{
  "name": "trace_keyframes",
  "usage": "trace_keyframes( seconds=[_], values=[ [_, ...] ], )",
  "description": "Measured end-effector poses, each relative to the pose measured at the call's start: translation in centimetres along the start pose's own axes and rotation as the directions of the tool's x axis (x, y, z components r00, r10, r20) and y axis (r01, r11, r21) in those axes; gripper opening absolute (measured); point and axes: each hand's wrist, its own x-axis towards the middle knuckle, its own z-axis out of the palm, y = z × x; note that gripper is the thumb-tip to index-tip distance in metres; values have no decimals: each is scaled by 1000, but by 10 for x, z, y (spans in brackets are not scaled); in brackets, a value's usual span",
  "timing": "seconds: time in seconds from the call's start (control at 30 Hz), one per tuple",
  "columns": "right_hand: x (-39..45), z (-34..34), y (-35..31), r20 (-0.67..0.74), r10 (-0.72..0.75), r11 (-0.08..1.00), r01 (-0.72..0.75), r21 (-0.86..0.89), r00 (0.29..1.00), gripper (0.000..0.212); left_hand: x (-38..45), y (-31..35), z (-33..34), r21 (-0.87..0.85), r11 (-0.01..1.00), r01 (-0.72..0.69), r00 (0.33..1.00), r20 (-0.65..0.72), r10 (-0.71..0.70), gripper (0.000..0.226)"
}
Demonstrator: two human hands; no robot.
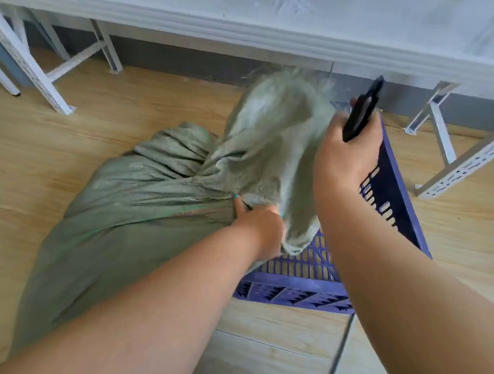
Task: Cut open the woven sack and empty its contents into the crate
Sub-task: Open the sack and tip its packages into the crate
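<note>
Wood-look floor (129, 117) runs to a far grey wall under white tables (249, 18). Left hand (259, 224) grips the sack (142, 198) beside the crate (394, 200); right hand (346, 152) grips a knife (361, 112).

1 woven sack (142, 198), 1 crate (394, 200), 1 knife (363, 110), 2 hands (262, 224).

L hand (262, 229) curled gripping low, R hand (346, 152) fisted, raised.
</note>
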Motion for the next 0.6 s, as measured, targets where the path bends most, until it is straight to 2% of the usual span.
trace_keyframes(
  seconds=[0.07, 0.13, 0.2, 0.27, 0.3, 0.33, 0.37, 0.4, 0.43, 0.47, 0.5, 0.53, 0.57, 0.6],
  values=[
    [-3, 3, -1, 153, -99, 989, 115, -94, 983, 30, 4, 8, 3, 122, 992, -39, 996, 87, 29, 22],
    [-11, 10, 4, 451, -84, 968, 181, -175, 888, 33, 5, 11, 4, 85, 991, -104, 985, 145, 91, 24],
    [-20, 10, 18, 693, 76, 925, 210, -318, 717, 38, 4, 11, 2, -58, 982, -178, 962, 201, 186, 14],
    [-24, 1, 39, 768, 338, 775, 302, -555, 545, 40, -3, 0, -9, -275, 951, -139, 958, 206, 199, 14],
    [-25, -6, 49, 747, 481, 697, 316, -643, 460, 40, -7, -8, -16, -339, 932, -127, 978, 112, 174, 14],
    [-27, -14, 58, 705, 592, 645, 296, -705, 391, 39, -11, -18, -24, -338, 934, -118, 993, -49, 108, 18],
    [-28, -20, 66, 661, 648, 614, 252, -748, 379, 39, -13, -30, -30, -300, 951, -77, 962, -273, -8, 20],
    [-27, -23, 72, 616, 659, 606, 180, -775, 432, 39, -13, -43, -34, -286, 958, 8, 859, -488, -153, 17],
    [-26, -24, 73, 558, 634, 621, 78, -780, 535, 37, -13, -56, -37, -317, 944, 96, 740, -611, -280, 14],
    [-24, -23, 72, 485, 572, 656, -13, -755, 662, 33, -11, -67, -37, -361, 916, 174, 689, -620, -375, 28],
    [-21, -18, 67, 414, 475, 706, -55, -706, 777, 27, -11, -75, -35, -370, 894, 253, 737, -525, -426, 46],
    [-16, -12, 59, 375, 363, 765, -43, -643, 853, 20, -12, -76, -33, -343, 893, 292, 815, -399, -420, 54],
    [-12, -4, 48, 384, 252, 826, 9, -563, 888, 17, -13, -75, -28, -305, 909, 285, 867, -322, -380, 50],
    [-8, 6, 36, 432, 156, 871, 82, -484, 888, 16, -15, -70, -21, -266, 929, 257, 885, -321, -337, 40]
  ],
)
